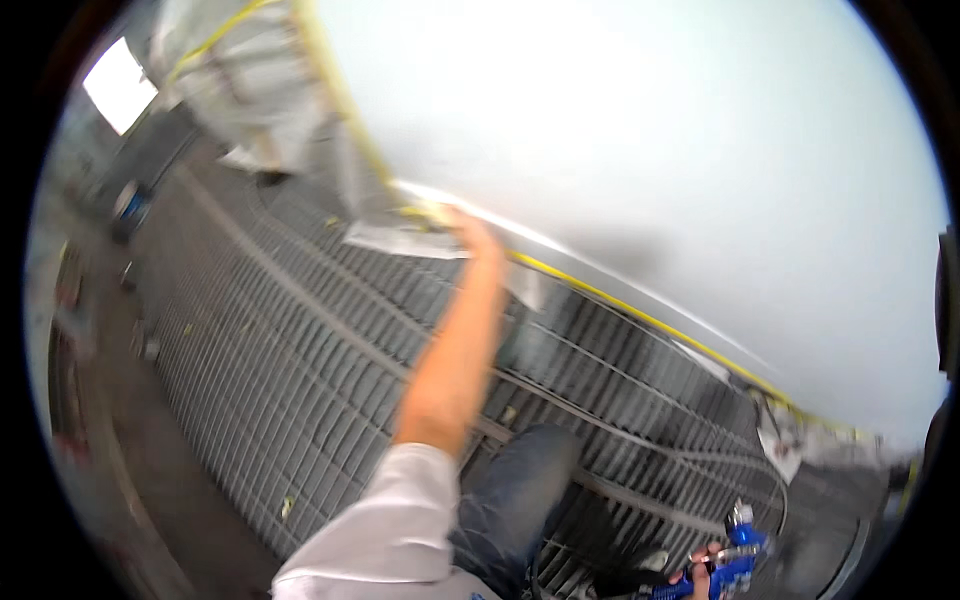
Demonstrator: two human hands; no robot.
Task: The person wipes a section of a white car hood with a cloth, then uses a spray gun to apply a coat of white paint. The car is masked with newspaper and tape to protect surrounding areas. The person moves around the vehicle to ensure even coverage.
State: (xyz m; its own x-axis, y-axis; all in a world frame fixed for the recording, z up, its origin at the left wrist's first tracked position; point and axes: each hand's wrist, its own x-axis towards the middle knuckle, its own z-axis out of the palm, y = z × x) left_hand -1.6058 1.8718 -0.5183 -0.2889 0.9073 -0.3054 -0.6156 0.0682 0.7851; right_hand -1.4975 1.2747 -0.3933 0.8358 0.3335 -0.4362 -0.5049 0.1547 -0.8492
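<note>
My left grip [470,232] is nearer pale panel [640,150], at lower edge, pinch unclear; right grip [700,573] wraps blue spray gun [737,568].

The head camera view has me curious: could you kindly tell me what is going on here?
A person's bare left hand is at the lower edge of a large, smooth white panel, beside the strip of yellow masking tape; blur hides whether it touches the tape. The right hand grips a blue spray gun with a silver metal tip, low and away from the panel, above a grey metal grating floor.
</note>
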